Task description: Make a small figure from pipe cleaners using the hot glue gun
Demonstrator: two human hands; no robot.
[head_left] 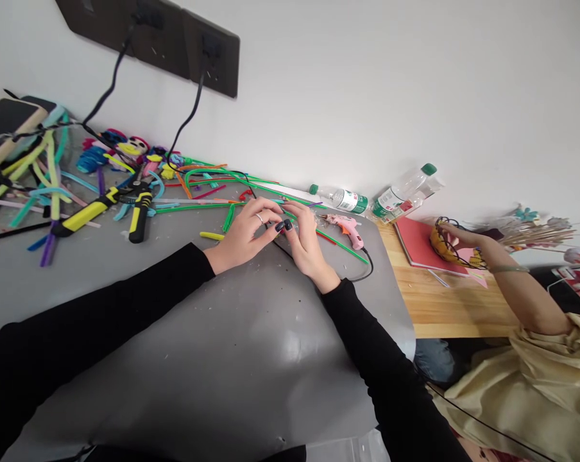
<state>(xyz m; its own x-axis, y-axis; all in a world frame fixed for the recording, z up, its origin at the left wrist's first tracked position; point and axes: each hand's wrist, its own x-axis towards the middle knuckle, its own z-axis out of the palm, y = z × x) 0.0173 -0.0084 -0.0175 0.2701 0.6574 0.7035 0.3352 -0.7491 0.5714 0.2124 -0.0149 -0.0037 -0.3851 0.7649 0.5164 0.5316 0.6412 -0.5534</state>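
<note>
Above the grey table (232,359), my left hand (244,234) and my right hand (307,247) meet at the fingertips. Both are closed, thumbs nearly touching and fingers curled inward. Whatever they pinch, if anything, is hidden or too small to make out. A short yellow pipe cleaner (212,236) lies just left of my left hand, and a bent green pipe cleaner (229,218) is behind it. To the right of my right hand rests a pink glue gun (348,230) with a black cord. Long green pipe cleaners pass behind and under my hands.
Yellow-handled pliers (138,215) lie at left among many coloured pipe cleaners (54,173) and small figures (136,147). Plastic bottles (342,197) lean along the wall. Black cords hang from a socket panel (188,45). At right, another person's hand (456,237) holds a yellow basket-like piece (439,244).
</note>
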